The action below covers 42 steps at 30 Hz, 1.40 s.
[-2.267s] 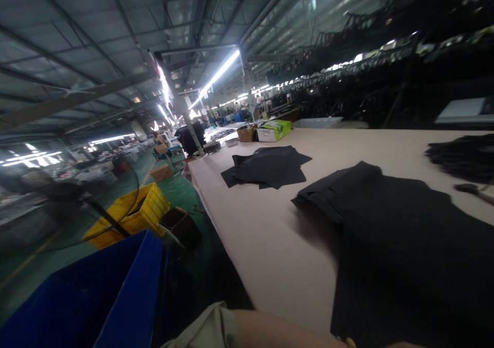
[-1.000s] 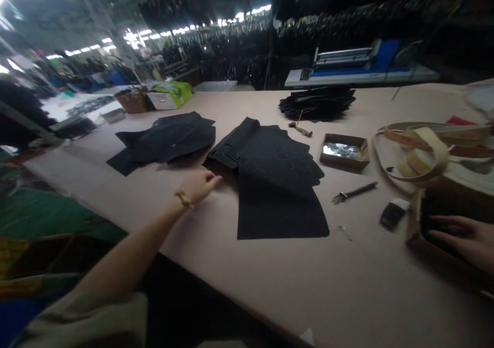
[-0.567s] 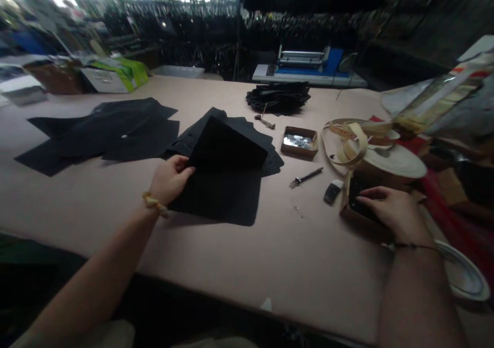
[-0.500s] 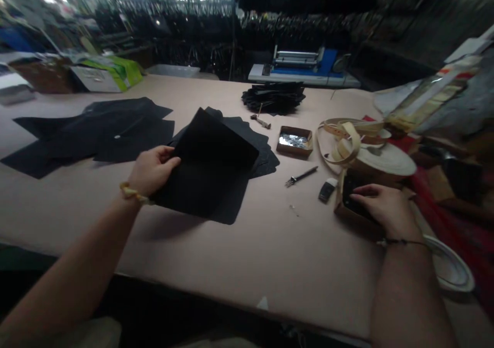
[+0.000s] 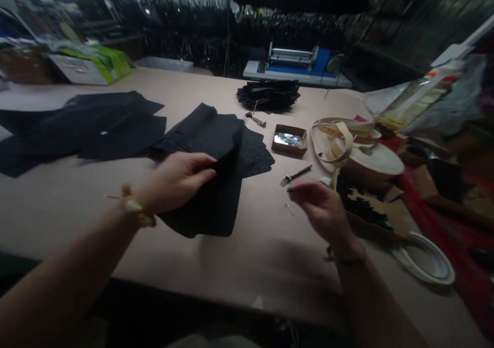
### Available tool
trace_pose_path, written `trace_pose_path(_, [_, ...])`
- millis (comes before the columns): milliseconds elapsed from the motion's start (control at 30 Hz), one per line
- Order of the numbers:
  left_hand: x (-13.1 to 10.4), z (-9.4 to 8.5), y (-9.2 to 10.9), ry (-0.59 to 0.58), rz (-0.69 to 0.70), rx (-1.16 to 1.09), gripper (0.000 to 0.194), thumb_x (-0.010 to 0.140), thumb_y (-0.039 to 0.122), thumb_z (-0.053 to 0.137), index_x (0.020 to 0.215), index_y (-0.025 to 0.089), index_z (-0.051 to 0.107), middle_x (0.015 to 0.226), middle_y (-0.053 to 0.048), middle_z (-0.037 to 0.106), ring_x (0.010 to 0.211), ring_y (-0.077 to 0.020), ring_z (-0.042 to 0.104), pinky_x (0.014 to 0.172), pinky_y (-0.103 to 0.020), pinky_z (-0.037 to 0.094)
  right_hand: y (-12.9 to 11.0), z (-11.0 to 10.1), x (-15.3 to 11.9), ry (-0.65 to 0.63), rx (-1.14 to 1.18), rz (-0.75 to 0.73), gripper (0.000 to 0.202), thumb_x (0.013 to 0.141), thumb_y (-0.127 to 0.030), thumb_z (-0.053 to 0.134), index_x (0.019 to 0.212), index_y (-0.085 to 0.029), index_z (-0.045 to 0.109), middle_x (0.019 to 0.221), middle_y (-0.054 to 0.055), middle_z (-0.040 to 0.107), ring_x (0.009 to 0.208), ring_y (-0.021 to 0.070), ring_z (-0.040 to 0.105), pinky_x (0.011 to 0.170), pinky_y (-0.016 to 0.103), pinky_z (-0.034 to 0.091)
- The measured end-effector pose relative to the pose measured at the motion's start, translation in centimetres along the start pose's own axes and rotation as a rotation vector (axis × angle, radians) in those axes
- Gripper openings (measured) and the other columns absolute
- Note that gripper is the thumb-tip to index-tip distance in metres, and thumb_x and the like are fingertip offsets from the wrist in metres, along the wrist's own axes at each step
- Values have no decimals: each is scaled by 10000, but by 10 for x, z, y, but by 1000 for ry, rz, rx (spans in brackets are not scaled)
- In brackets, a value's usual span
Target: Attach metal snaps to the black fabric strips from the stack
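Observation:
My left hand grips the folded-up edge of a black sheet, thumb on top; its lower part hangs over the near table. To the right, my right hand is in the air over the table, fingers pinched together. A small dark speck shows at its fingertips, too blurred to name. Just beyond that hand stands an open cardboard box with small black pieces in it. Behind the held sheet lies a fanned stack of black sheets.
A pronged punch, a hammer and a small box of shiny metal pieces lie mid-table. Rolled strap and a white tape roll sit at right. More black sheets spread left; a black pile stands behind.
My right hand has come out of the cardboard box and moved left, towards the black sheet. My left hand has shifted right, turning the sheet's upper flap more upright. The view has swung slightly.

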<state>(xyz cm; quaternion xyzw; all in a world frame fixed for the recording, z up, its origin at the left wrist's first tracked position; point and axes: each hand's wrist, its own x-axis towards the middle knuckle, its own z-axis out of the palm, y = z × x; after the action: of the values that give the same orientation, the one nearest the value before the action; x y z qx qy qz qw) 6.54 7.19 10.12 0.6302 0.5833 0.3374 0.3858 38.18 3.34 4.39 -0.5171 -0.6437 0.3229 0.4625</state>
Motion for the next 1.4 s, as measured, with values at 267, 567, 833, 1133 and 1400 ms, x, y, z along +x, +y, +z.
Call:
trace_pose_path(267, [-21,108,-23,-428,-247,-740,307,726,373,772,947,168,717,851,-12,697,698,-109,602,651,-191,465,-2,53,-25,-49,241,-127,61,834,-224,710,891,-242,701,865,26,655,818,157,631,726,270,540])
trace_pose_path(567, [-35,120,-30,-416,-327,-871,317,778,415,758,998,187,734,838,-6,707,699,-96,601,649,-180,469,2,50,-27,21,167,-109,88,784,-185,756,829,-233,697,822,12,698,780,170,660,712,297,551])
trace_pose_path(833, [-39,123,-27,-382,-296,-842,362,765,431,759,994,151,737,824,-21,702,687,-106,586,637,-190,455,3,53,-33,66,166,-101,163,766,-123,769,847,-249,706,819,-20,699,769,133,648,701,248,527])
trace_pose_path(1133, [-42,126,-30,-356,-251,-801,337,827,405,704,1044,148,722,842,-26,687,698,-104,577,633,-185,466,0,57,-35,105,214,-61,204,743,-86,763,838,-260,715,819,-42,708,776,109,655,713,201,532])
trace_pose_path(1400, [-42,125,-29,-296,-71,-652,241,892,309,628,1040,152,735,887,-30,712,767,-116,601,682,-182,468,-2,59,-35,116,233,104,133,726,-165,795,802,-254,732,777,-40,699,729,94,653,682,163,527])
